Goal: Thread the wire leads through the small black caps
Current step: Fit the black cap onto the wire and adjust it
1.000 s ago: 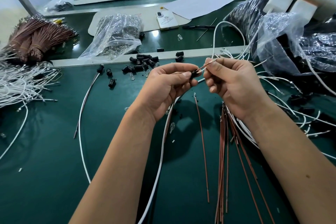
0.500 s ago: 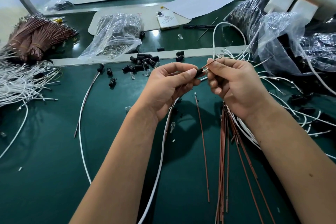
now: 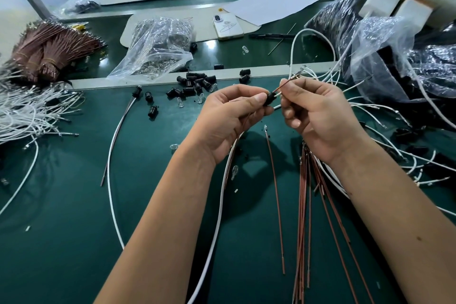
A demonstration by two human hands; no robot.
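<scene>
Both hands meet above the green table. My left hand (image 3: 229, 118) pinches a small black cap (image 3: 269, 99) between thumb and forefinger. My right hand (image 3: 318, 116) pinches the wire leads (image 3: 286, 84), one brown and one white, just past the cap; their metal tips stick out up and to the right. A white wire (image 3: 217, 224) trails from under my left hand toward the near edge. Several loose black caps (image 3: 195, 84) lie in a heap behind my hands. Brown wires (image 3: 304, 217) lie fanned under my right wrist.
White leads (image 3: 27, 113) pile up at the left, with bundled brown wires (image 3: 49, 54) behind them. A clear bag of parts (image 3: 158, 44) and a phone (image 3: 228, 26) sit beyond the grey rail (image 3: 103, 82). Dark plastic bags (image 3: 394, 64) with white wires crowd the right.
The cap and both hands have shifted slightly right and down. More of the leads' tips now show beyond the cap.
</scene>
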